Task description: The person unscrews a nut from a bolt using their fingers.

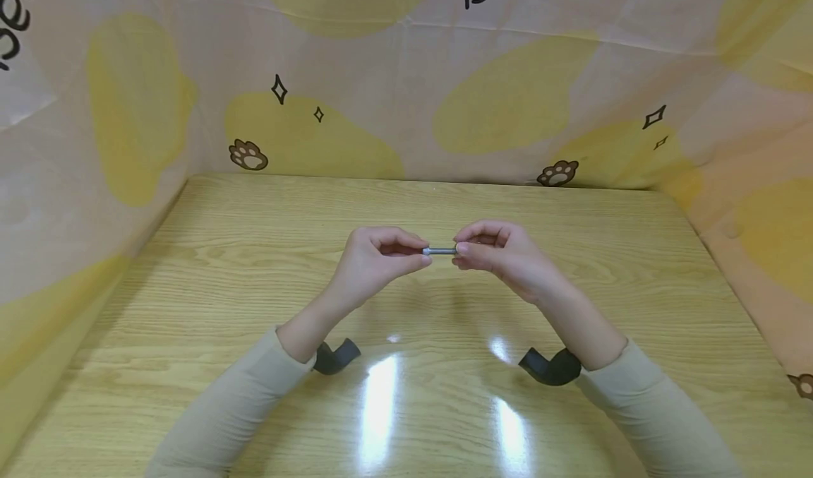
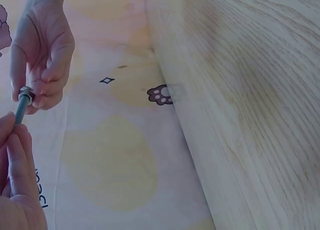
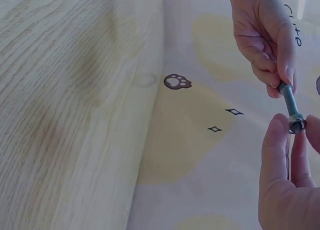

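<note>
A slim metal bolt (image 1: 441, 251) is held level above the table between both hands. My left hand (image 1: 380, 259) pinches one end of it between thumb and fingertips, covering part of that end. At the other end sits a nut (image 3: 296, 124), its bolt tip showing through in the right wrist view. The thumb and fingers of my right hand (image 1: 502, 254) pinch this nut. Threads on the bolt's bare shank (image 2: 21, 111) show in the left wrist view.
Under the hands lies a wood-grain table (image 1: 279, 224). A patterned cloth (image 1: 406, 97) rises at its back and both sides. Black straps (image 1: 551, 366) hang from the wrists, and bright reflections lie on the front of the tabletop.
</note>
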{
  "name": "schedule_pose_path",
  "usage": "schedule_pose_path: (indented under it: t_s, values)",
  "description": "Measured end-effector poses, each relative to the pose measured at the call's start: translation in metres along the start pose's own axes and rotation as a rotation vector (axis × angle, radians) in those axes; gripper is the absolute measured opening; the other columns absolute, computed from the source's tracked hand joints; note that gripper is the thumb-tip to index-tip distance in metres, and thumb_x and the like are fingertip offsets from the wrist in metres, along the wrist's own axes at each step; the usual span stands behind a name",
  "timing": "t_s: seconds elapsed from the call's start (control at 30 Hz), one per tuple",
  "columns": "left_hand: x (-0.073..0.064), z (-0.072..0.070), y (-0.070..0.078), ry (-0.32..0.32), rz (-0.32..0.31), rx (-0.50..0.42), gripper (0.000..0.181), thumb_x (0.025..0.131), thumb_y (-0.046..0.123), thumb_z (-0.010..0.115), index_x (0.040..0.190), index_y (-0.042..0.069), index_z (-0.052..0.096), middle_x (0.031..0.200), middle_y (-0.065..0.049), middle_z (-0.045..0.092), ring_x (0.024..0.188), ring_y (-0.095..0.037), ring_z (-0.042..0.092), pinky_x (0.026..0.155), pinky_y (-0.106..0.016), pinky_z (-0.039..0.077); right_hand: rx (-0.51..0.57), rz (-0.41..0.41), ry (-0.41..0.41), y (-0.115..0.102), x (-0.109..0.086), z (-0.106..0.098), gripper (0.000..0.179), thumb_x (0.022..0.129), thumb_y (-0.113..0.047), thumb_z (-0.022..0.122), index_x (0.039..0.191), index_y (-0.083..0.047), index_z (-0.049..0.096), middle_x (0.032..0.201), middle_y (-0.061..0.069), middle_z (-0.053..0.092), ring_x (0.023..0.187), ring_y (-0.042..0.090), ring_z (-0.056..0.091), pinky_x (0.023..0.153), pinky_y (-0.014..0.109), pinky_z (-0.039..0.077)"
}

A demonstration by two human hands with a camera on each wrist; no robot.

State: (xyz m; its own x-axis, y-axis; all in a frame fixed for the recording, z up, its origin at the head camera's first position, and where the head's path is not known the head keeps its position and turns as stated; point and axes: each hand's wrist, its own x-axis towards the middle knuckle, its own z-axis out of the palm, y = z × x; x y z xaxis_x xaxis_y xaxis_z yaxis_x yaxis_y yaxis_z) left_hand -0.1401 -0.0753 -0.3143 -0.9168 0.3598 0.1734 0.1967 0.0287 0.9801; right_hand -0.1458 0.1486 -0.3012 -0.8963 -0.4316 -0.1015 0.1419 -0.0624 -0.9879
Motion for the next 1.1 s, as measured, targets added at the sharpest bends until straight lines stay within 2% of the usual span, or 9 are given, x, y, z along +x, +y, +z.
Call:
schedule_pose_path:
  t_s: [0.1, 0.17, 0.3, 0.43, 0.73, 0.83, 0.9, 0.97, 1.1]
  values:
    - [-0.0004, -0.0009, -0.0011, -0.001, -0.006, 0.003, 0.016, 0.078, 0.004, 0.074, 0.092, -0.002, 0.070, 0.091, -0.011, 0.069, 0.078, -0.022, 0.068, 0.072, -0.033, 0.057, -0.012, -0.015, -0.009, -0.0003, -0.0010, -0.0007, 0.018, 0.086, 0.006, 0.058, 0.096, -0.008, 0.063, 0.093, 0.004, 0.065, 0.083, 0.013, 0.064, 0.084, 0.028, 0.052]
    - [-0.0004, -0.0009, -0.0012, 0.001, -0.007, 0.007, 0.016, 0.078, 0.004, 0.074, 0.092, -0.002, 0.070, 0.090, -0.011, 0.069, 0.078, -0.022, 0.068, 0.072, -0.033, 0.057, -0.016, -0.012, -0.016, -0.0010, -0.0011, -0.0008, 0.015, 0.089, 0.002, 0.058, 0.098, -0.008, 0.063, 0.095, 0.005, 0.064, 0.084, 0.014, 0.064, 0.084, 0.028, 0.052]
    - [-0.0004, -0.0006, -0.0009, 0.004, 0.002, 0.014, 0.016, 0.078, 0.004, 0.074, 0.093, -0.002, 0.070, 0.091, -0.010, 0.069, 0.078, -0.021, 0.068, 0.072, -0.033, 0.057, -0.001, 0.037, -0.019, -0.0016, 0.0001, 0.0002, 0.011, 0.094, -0.008, 0.054, 0.094, -0.008, 0.064, 0.084, 0.006, 0.065, 0.074, 0.015, 0.065, 0.074, 0.028, 0.056]
    - [-0.0006, -0.0005, 0.0001, 0.003, 0.010, 0.012, 0.016, 0.078, 0.005, 0.074, 0.092, -0.001, 0.071, 0.091, -0.009, 0.069, 0.078, -0.021, 0.068, 0.072, -0.034, 0.057, 0.012, 0.058, -0.019, -0.0015, 0.0008, 0.0011, 0.014, 0.094, -0.006, 0.054, 0.087, -0.008, 0.066, 0.074, 0.005, 0.065, 0.065, 0.013, 0.064, 0.067, 0.026, 0.056]
    - [-0.0008, -0.0016, 0.0008, -0.008, 0.014, -0.004, 0.016, 0.078, 0.003, 0.074, 0.092, -0.003, 0.070, 0.091, -0.011, 0.069, 0.078, -0.022, 0.067, 0.072, -0.033, 0.057, -0.016, -0.020, -0.021, -0.0004, -0.0011, -0.0013, 0.022, 0.083, 0.008, 0.061, 0.092, -0.011, 0.066, 0.087, 0.002, 0.066, 0.079, 0.012, 0.064, 0.081, 0.027, 0.053]
    - [-0.0009, -0.0015, 0.0009, -0.006, 0.012, -0.001, 0.016, 0.078, 0.003, 0.074, 0.092, -0.003, 0.070, 0.091, -0.011, 0.069, 0.078, -0.022, 0.067, 0.072, -0.033, 0.057, -0.017, -0.006, -0.026, -0.0014, -0.0014, -0.0014, 0.015, 0.088, 0.001, 0.059, 0.095, -0.011, 0.065, 0.090, 0.005, 0.065, 0.081, 0.014, 0.065, 0.081, 0.028, 0.053]
    - [-0.0012, -0.0013, 0.0016, -0.002, 0.010, 0.002, 0.015, 0.078, 0.003, 0.074, 0.092, -0.002, 0.070, 0.090, -0.011, 0.069, 0.078, -0.022, 0.067, 0.072, -0.033, 0.057, -0.006, 0.020, -0.031, -0.0019, -0.0008, -0.0008, 0.010, 0.092, -0.005, 0.057, 0.094, -0.010, 0.065, 0.086, 0.006, 0.066, 0.078, 0.015, 0.066, 0.078, 0.029, 0.055]
    - [-0.0014, -0.0011, 0.0019, 0.002, 0.012, 0.002, 0.016, 0.077, 0.002, 0.074, 0.092, -0.003, 0.070, 0.090, -0.011, 0.069, 0.078, -0.022, 0.068, 0.072, -0.033, 0.057, 0.013, 0.051, -0.034, -0.0022, -0.0003, -0.0001, 0.013, 0.095, -0.010, 0.053, 0.091, -0.010, 0.066, 0.081, 0.007, 0.066, 0.073, 0.015, 0.066, 0.074, 0.030, 0.056]
    - [-0.0015, -0.0006, 0.0025, 0.002, 0.020, -0.005, 0.015, 0.077, 0.002, 0.074, 0.092, -0.002, 0.070, 0.091, -0.010, 0.069, 0.078, -0.022, 0.068, 0.072, -0.034, 0.057, 0.045, 0.064, -0.045, -0.0021, 0.0000, 0.0007, 0.018, 0.095, -0.006, 0.051, 0.086, -0.010, 0.066, 0.074, 0.005, 0.066, 0.065, 0.014, 0.065, 0.069, 0.029, 0.057]
